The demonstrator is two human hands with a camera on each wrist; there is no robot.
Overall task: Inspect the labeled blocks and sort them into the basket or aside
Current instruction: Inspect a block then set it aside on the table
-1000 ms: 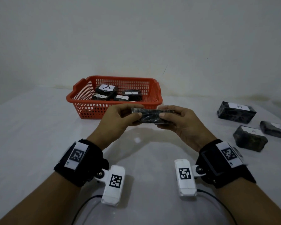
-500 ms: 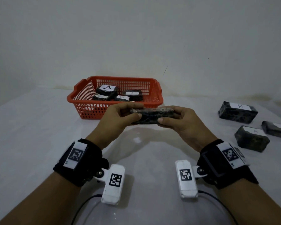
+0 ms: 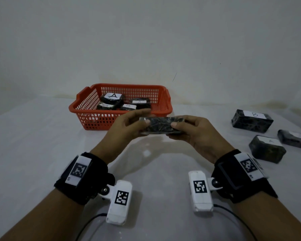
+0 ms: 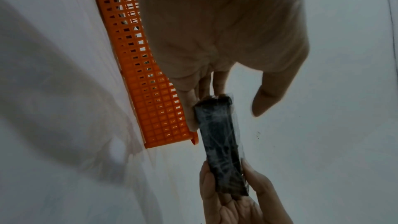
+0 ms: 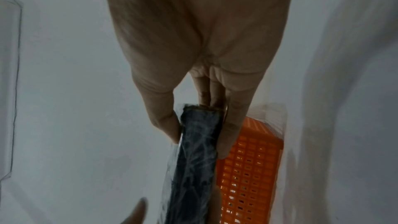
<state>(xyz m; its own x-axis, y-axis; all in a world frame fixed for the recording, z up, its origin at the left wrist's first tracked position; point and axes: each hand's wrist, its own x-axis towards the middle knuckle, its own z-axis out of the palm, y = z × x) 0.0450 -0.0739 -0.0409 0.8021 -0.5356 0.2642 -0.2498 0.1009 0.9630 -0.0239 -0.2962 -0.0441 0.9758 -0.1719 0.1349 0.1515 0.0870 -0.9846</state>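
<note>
Both hands hold one dark, plastic-wrapped block (image 3: 161, 125) level above the table, just in front of the orange basket (image 3: 101, 120). My left hand (image 3: 143, 119) grips its left end, thumb on the near face. My right hand (image 3: 178, 123) pinches the right end between thumb (image 5: 168, 125) and fingers (image 5: 232, 125). No label shows on the held block (image 4: 221, 147) in any view. Inside the basket lie several labeled blocks, among them one marked A (image 3: 113, 98) and one marked B (image 3: 128, 106).
Three dark blocks lie on the white table at the right: one marked B (image 3: 252, 122), one marked A (image 3: 267, 150), and a third (image 3: 295, 139) cut off by the frame edge. A pale wall stands close behind the basket.
The two hands have turned the block slightly between them, so its top edge now shows. Its place in front of the basket is nearly the same.
</note>
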